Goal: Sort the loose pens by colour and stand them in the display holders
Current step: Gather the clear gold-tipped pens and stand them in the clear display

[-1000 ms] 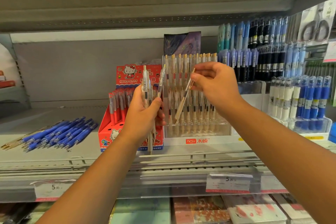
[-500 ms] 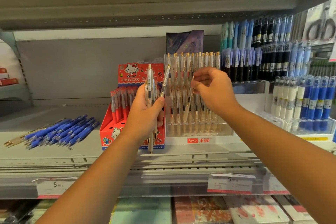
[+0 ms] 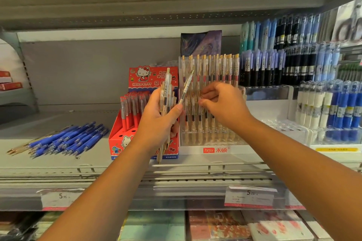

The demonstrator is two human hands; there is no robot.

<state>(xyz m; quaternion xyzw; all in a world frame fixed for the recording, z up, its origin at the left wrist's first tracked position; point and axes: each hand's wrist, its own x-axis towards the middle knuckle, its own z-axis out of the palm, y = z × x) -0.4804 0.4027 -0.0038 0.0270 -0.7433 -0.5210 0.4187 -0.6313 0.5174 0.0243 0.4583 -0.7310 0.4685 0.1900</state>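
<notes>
STEP seat pen | your left hand (image 3: 156, 121) grips the bundle of clear gold-clipped plastic pens (image 3: 166, 92) | right hand (image 3: 225, 105) curled at the clear acrylic tiered display holder (image 3: 241, 148), grasp unclear | lower each tip straight into a free socket

- The right hand (image 3: 222, 104) has dropped lower and now sits against the front rows of the holder (image 3: 225, 140).
- The slanted pen it carried no longer sticks out below it. It cannot be picked out among the standing pens (image 3: 210, 72), and whether the fingers still pinch it is unclear.
</notes>
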